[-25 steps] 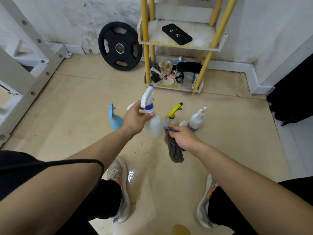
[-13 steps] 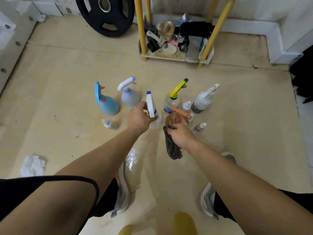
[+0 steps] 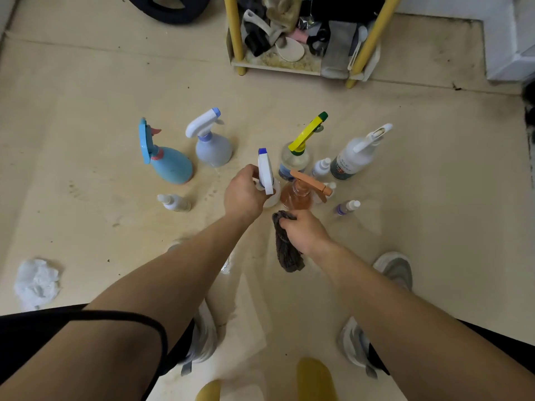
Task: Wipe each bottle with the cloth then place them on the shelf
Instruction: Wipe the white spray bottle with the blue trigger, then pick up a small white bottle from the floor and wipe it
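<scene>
The spray bottle (image 3: pixel 265 175) has sunk toward stained beige floor (image 3: pixel 86 82).

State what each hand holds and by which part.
Left hand grips the white, blue-tipped spray bottle at its neck below the trigger head; right hand grips the dark grey cloth by its top end.

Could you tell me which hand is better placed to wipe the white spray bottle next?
Right hand: it grips the cloth, close beside the white spray bottle that the left hand holds.
</scene>
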{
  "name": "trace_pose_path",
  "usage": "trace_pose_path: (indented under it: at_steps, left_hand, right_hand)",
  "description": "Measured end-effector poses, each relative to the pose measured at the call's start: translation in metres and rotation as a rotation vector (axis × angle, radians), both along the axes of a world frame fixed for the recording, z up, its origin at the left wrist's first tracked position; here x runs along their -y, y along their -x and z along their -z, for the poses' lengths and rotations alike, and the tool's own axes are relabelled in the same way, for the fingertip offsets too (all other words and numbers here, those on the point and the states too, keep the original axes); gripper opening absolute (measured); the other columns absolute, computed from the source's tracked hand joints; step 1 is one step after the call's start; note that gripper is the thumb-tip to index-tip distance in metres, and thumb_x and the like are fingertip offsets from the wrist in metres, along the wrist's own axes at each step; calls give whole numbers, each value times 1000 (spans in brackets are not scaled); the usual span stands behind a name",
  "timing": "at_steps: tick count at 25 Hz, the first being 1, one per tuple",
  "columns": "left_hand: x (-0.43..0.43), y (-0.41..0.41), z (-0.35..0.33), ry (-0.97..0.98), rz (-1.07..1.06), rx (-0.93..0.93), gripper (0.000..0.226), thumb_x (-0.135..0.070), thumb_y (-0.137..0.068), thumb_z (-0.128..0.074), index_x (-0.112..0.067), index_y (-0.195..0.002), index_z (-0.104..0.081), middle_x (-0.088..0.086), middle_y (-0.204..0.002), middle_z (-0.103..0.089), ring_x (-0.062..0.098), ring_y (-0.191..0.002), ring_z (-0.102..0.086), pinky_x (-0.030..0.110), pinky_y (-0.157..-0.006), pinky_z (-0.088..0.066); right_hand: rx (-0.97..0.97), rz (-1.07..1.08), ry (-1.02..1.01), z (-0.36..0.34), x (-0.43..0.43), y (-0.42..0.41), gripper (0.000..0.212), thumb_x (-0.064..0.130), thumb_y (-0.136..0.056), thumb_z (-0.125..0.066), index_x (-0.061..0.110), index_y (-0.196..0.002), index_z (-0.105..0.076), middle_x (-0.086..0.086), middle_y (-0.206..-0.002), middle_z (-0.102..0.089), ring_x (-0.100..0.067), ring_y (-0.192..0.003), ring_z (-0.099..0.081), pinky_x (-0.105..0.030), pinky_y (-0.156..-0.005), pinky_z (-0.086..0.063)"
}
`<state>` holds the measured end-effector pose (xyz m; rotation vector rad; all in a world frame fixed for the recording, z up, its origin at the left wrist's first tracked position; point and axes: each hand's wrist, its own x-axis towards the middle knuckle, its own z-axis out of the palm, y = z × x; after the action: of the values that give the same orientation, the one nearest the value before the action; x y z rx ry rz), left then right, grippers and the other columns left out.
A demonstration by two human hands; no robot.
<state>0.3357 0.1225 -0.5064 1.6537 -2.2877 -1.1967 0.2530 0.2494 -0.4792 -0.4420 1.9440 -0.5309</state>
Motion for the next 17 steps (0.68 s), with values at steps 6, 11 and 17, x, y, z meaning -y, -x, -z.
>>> trace_pose_path:
  at_steps: [6, 11, 17]
  left_hand:
    - [5, -28, -5, 6, 126, 88, 59, -33, -83, -77, -19, -134, -51, -3, -134, -57, 21, -112, -59, 37, -89, -50]
    - [28, -97, -30, 210, 57, 182, 39, -30, -87, -71, -15, -121, -56, 2, -118, -61, 24, -104, -59, 38, -79, -50]
    - [57, -164, -31, 288, -226, 311, 57, -37, -84, -74, -18, -132, -50, 4, -126, -54, 27, -115, -50, 42, -79, -48]
  right_hand:
    - [12, -44, 29, -16, 4, -11, 25, 24, -98, -51, 8, -102, -70, -9, -98, -70, -28, -95, -63, -33, -72, -43]
    - [9, -113, 62, -26, 20, -38, 32, 23, -96, -51, -5, -103, -63, -21, -92, -67, -22, -80, -53, -34, -70, -36]
    - [13, -197, 82, -26, 43, -69, 27, 21, -93, -51, -3, -93, -63, -9, -81, -62, -24, -78, -53, -33, -66, -37]
